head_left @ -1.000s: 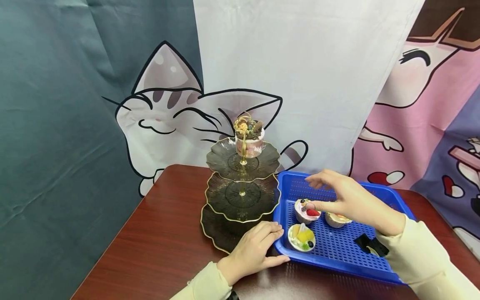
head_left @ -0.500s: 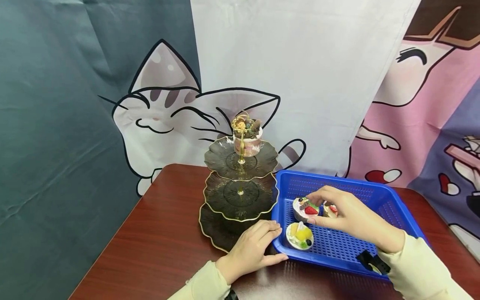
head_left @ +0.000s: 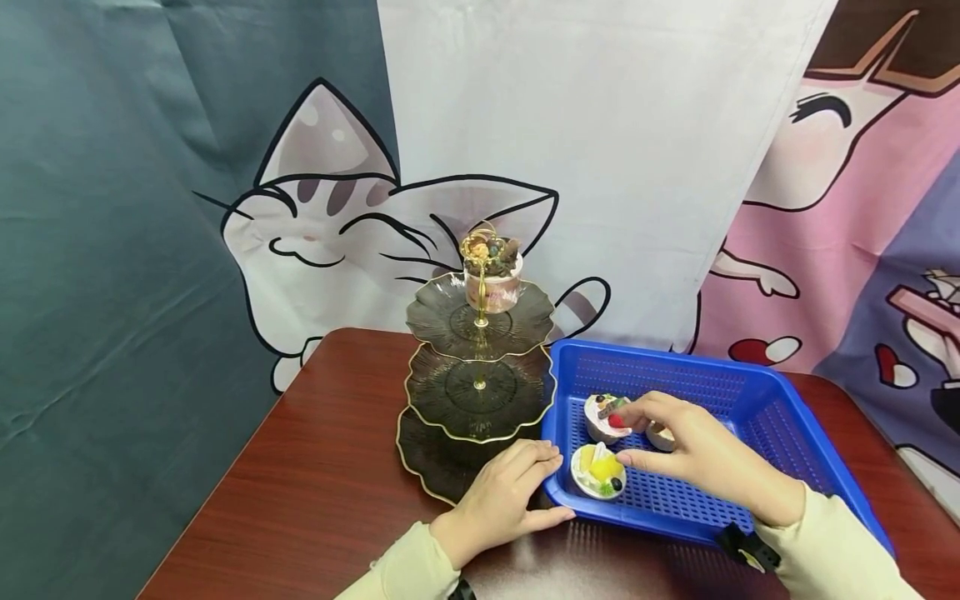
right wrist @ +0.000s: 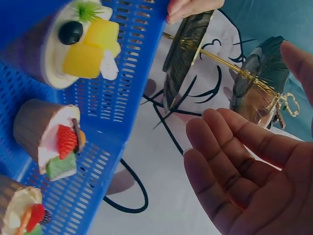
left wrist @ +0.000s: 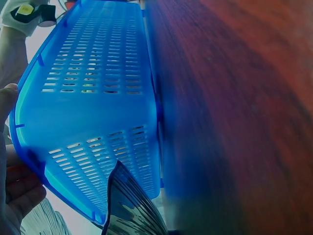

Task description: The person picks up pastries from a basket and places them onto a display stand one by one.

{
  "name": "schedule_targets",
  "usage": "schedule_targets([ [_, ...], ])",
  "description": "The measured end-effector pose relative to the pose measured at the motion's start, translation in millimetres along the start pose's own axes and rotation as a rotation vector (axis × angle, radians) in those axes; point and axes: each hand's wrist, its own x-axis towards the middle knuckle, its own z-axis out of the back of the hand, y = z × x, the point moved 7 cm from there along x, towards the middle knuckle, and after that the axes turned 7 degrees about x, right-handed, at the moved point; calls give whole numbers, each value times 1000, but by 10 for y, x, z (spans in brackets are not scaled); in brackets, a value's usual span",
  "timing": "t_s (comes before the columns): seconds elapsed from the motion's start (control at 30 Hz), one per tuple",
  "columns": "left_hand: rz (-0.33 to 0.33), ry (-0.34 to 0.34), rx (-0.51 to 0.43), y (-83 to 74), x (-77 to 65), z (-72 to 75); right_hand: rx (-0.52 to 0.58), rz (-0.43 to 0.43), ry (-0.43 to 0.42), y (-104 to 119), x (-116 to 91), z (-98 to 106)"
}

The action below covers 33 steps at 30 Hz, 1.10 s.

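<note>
My left hand rests on the near-left corner of the blue basket, its fingertips on the left rim. In the left wrist view the thumb touches the rim. Above the basket my right hand hovers with thumb and fingers apart and nothing between them; the right wrist view shows its bare palm. Closest to its thumb is a cupcake with yellow fruit. Behind that sits a pink-cream cupcake with a strawberry. A third cupcake is partly hidden behind the right hand.
Left of the basket stands a three-tier dark plate stand with gold edges. Its top tier bears a chocolate-topped cup. A brown wooden table lies under everything, with a printed cartoon curtain behind.
My right hand has come down from above the strawberry cupcake and shifted toward the near side, beside the yellow-fruit cupcake. The left hand stays at the basket's corner.
</note>
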Motion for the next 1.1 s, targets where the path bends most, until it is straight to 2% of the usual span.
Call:
schedule_targets([
  [0.63, 13, 16, -17, 9, -5, -9, -128, -79, -3, -199, -129, -235],
  [1.1, 18, 6, -35, 19, -2, -12, -143, -105, 13, -354, -136, -460],
])
